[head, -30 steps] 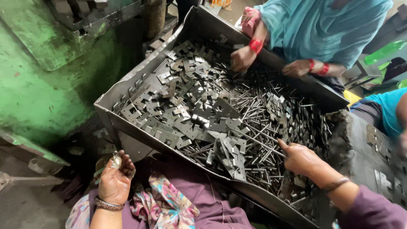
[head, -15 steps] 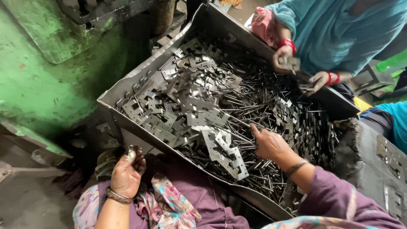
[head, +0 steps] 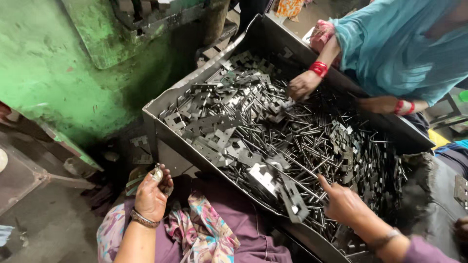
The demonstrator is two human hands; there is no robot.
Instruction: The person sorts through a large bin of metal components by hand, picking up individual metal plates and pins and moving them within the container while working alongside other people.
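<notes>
1. Right hand [head: 345,204] is open, one finger out, over the pins [head: 312,141] and plates [head: 214,129] in the tray [head: 161,127]. Sharp edges could cut it.
2. Left hand [head: 152,194] is curled shut on small metal bits [head: 157,174] by the lap; they could slip out.
3. Another person's hand [head: 302,85] digs in the far side. A green machine [head: 58,73] crowds the left.

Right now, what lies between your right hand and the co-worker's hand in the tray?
In the head view, thin metal pins and stamped plates lie heaped between right hand and co-worker's hand.

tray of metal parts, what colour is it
Dull grey steel tray, holding grey plates and pins; the head view shows it.
</notes>
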